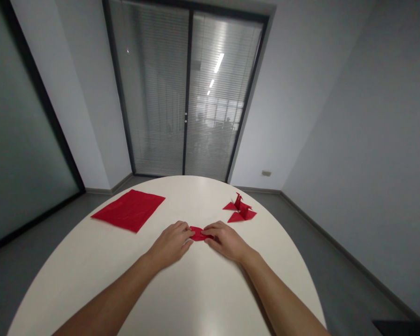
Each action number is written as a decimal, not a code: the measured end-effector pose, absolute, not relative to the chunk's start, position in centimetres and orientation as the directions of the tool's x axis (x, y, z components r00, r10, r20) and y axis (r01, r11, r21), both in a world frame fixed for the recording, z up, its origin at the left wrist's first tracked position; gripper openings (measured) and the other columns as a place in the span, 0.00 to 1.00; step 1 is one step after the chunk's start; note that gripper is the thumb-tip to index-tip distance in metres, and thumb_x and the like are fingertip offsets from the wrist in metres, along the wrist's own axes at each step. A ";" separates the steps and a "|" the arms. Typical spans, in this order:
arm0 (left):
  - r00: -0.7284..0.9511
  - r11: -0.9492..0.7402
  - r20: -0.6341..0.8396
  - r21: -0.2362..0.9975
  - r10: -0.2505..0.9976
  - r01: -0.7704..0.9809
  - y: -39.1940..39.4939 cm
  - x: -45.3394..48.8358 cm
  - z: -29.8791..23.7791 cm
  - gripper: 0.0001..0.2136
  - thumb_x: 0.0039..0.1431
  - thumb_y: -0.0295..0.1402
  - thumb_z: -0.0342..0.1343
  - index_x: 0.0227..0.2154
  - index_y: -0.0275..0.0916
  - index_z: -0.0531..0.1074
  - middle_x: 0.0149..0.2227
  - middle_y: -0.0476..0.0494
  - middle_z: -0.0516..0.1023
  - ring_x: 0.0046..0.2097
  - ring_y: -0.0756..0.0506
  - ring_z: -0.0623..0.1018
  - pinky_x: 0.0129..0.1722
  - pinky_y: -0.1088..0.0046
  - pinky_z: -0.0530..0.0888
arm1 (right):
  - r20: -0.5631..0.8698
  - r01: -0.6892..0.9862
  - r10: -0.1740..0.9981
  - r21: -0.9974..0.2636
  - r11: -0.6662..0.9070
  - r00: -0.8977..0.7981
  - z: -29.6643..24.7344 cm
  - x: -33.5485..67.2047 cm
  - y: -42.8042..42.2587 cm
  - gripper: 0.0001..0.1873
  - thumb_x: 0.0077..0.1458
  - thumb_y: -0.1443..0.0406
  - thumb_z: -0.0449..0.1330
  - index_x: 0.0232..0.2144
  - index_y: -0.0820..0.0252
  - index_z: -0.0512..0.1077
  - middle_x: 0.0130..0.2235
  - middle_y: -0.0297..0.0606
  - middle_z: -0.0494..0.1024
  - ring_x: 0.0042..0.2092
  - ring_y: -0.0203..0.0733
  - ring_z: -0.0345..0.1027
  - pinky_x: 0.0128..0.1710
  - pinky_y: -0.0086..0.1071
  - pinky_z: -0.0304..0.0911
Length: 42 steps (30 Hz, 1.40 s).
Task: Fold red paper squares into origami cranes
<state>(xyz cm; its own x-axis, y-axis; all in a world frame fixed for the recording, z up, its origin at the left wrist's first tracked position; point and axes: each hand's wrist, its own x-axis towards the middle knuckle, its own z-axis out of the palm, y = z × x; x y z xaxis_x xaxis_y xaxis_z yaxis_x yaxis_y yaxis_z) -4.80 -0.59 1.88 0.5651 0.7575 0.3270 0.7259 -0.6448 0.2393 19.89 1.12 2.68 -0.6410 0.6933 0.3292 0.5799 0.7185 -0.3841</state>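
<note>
A small piece of folded red paper (197, 234) lies near the middle of the white table, between my two hands. My left hand (175, 241) grips its left end, fingers bent and thumb close to the near edge. From the other side, my right hand (225, 239) has its fingertips closed on the right end. Both hands cover the paper's ends, so its full outline is hidden. Beyond my right hand stand two red folded paper cranes (244, 213), close together with wings spread.
A flat stack or sheet of red square paper (130, 211) rests at the left of the round white table (196, 189). Behind the table are a glass door with blinds (187, 93) and a grey wall with a socket plate (266, 173).
</note>
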 end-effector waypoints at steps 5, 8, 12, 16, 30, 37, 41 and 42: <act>0.560 -0.637 0.330 0.203 0.759 0.744 -0.6 -4.7 2.0 0.09 0.67 0.30 0.55 0.46 0.41 0.77 0.43 0.42 0.77 0.48 0.40 0.75 0.48 0.63 0.72 | 0.349 0.574 0.688 -0.381 0.724 -0.636 2.2 20.1 1.4 0.14 0.66 0.65 0.58 0.51 0.55 0.79 0.49 0.42 0.82 0.51 0.48 0.72 0.53 0.39 0.66; 0.536 -0.617 0.336 0.214 0.775 0.758 -0.5 -4.7 1.9 0.07 0.67 0.30 0.55 0.44 0.41 0.77 0.42 0.42 0.78 0.47 0.41 0.75 0.46 0.64 0.72 | 0.358 0.565 0.686 -0.391 0.726 -0.634 2.1 20.2 1.5 0.15 0.66 0.67 0.58 0.50 0.56 0.79 0.49 0.42 0.82 0.51 0.48 0.72 0.52 0.39 0.67; 0.499 -0.605 0.363 0.300 0.787 0.738 -0.3 -4.7 1.5 0.06 0.67 0.30 0.55 0.40 0.40 0.78 0.42 0.43 0.79 0.47 0.41 0.76 0.47 0.64 0.73 | 0.365 0.555 0.682 -0.400 0.729 -0.634 2.0 20.2 1.5 0.15 0.65 0.68 0.57 0.49 0.55 0.80 0.49 0.42 0.82 0.51 0.48 0.73 0.52 0.39 0.67; 0.461 -0.605 0.400 0.409 0.792 0.683 0.0 -4.6 0.7 0.07 0.66 0.30 0.55 0.41 0.42 0.79 0.51 0.42 0.79 0.54 0.40 0.75 0.54 0.62 0.71 | 0.374 0.547 0.678 -0.404 0.733 -0.632 1.8 20.3 1.6 0.15 0.66 0.68 0.57 0.49 0.55 0.80 0.49 0.42 0.82 0.51 0.48 0.72 0.52 0.39 0.67; 0.352 -0.535 0.403 0.643 0.845 0.549 0.2 -4.0 0.2 0.05 0.62 0.29 0.57 0.34 0.42 0.77 0.43 0.45 0.79 0.47 0.43 0.78 0.50 0.66 0.71 | 0.392 0.531 0.687 -0.441 0.724 -0.612 2.3 19.9 1.5 0.17 0.60 0.74 0.57 0.45 0.55 0.80 0.45 0.39 0.84 0.48 0.45 0.74 0.52 0.38 0.65; 0.311 -0.498 0.389 0.649 0.867 0.575 0.0 -3.7 0.6 0.05 0.62 0.29 0.56 0.37 0.42 0.76 0.39 0.47 0.80 0.42 0.45 0.79 0.44 0.70 0.72 | 0.379 0.585 0.751 -0.473 0.659 -0.541 2.4 19.8 1.2 0.17 0.58 0.72 0.59 0.48 0.57 0.78 0.46 0.41 0.83 0.47 0.46 0.73 0.49 0.38 0.66; 0.317 -0.498 0.386 0.616 0.866 0.611 -0.2 -3.7 0.7 0.06 0.62 0.27 0.55 0.38 0.42 0.76 0.39 0.48 0.80 0.41 0.46 0.79 0.42 0.72 0.72 | 0.352 0.610 0.765 -0.462 0.644 -0.540 2.4 19.7 1.2 0.15 0.59 0.72 0.59 0.46 0.56 0.79 0.44 0.39 0.83 0.45 0.45 0.73 0.47 0.36 0.65; 0.321 -0.502 0.388 0.600 0.864 0.623 -0.3 -3.8 0.7 0.07 0.62 0.27 0.55 0.38 0.42 0.76 0.39 0.48 0.80 0.41 0.46 0.79 0.42 0.72 0.72 | 0.344 0.616 0.766 -0.456 0.642 -0.544 2.4 19.6 1.2 0.14 0.60 0.72 0.59 0.45 0.56 0.79 0.43 0.39 0.83 0.44 0.44 0.73 0.47 0.36 0.65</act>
<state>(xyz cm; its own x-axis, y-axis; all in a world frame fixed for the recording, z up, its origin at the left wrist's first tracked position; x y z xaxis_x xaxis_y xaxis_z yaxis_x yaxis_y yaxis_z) -3.75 -0.31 0.71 0.3214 0.8636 0.3884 0.6232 -0.5018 0.5999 19.60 1.21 2.42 -0.5438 0.7657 0.3437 0.6159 0.6422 -0.4563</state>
